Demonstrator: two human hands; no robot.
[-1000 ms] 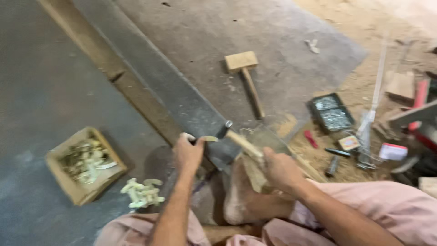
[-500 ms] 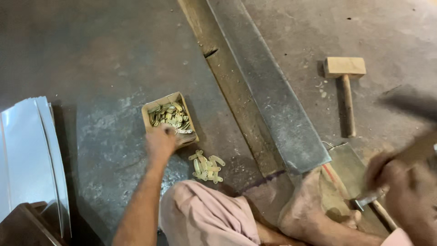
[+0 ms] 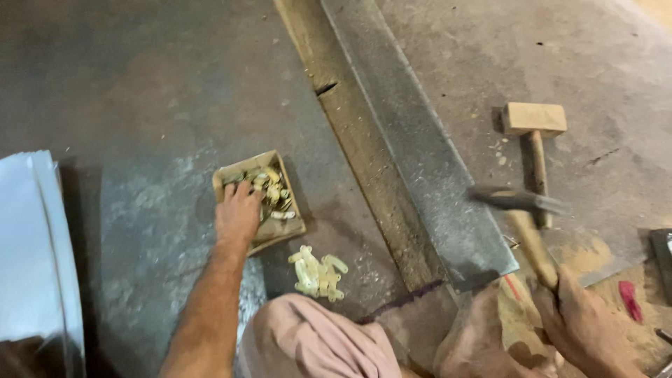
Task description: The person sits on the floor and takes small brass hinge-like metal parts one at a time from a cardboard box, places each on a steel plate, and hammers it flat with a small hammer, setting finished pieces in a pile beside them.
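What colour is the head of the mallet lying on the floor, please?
Pale wood mallet, head view.

We see a rough grey concrete floor [image 3: 140, 105], stained and dusty. A long wooden beam [image 3: 364, 154] runs from twelve o'clock towards five. At nine o'clock lie pale metal sheets [image 3: 31, 245]. Sawdust-coloured grit gathers at four o'clock.

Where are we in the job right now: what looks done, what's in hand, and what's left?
Done, as far as shows: a small pile of pale clips lies loose on the floor beside the box. In hand: the left hand reaches into the cardboard box of small pieces, while the right hand grips a hammer over the metal sheet's end. Left: many pieces remain in the box.
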